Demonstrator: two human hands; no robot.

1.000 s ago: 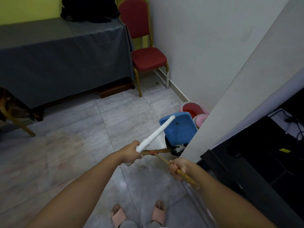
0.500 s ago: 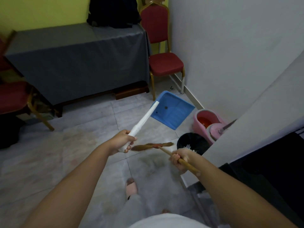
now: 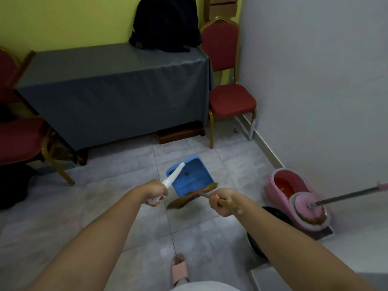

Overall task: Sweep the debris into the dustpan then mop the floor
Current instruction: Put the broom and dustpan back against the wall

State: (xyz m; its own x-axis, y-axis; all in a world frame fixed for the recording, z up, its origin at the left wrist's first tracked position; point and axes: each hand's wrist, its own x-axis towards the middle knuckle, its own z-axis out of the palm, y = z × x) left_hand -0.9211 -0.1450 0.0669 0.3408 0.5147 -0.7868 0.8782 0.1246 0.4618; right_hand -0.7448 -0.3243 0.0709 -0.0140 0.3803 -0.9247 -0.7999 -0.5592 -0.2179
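Observation:
My left hand (image 3: 154, 191) grips the white handle of a blue dustpan (image 3: 192, 178), which hangs in the air above the grey floor tiles, pan tilted away from me. Gripped in my right hand (image 3: 222, 201) is the wooden handle of a short brown broom (image 3: 184, 199); its bristles lie just under the dustpan's near edge. A pink mop bucket (image 3: 281, 185) stands by the right wall, and the mop head (image 3: 308, 213) sits in its spinner with the metal pole slanting off to the right. A black bin (image 3: 258, 246) is partly hidden under my right forearm.
A table under a grey cloth (image 3: 113, 91) with a black bag (image 3: 168, 24) fills the back. Red chairs stand at the right wall (image 3: 228, 99) and at the left (image 3: 23, 139). A small dark speck (image 3: 235, 130) lies by the chair leg. My sandalled foot (image 3: 179, 269) is below.
The view has swung left, away from the bin. The dustpan has come down and nearer the broom bristles; both hands keep their grip.

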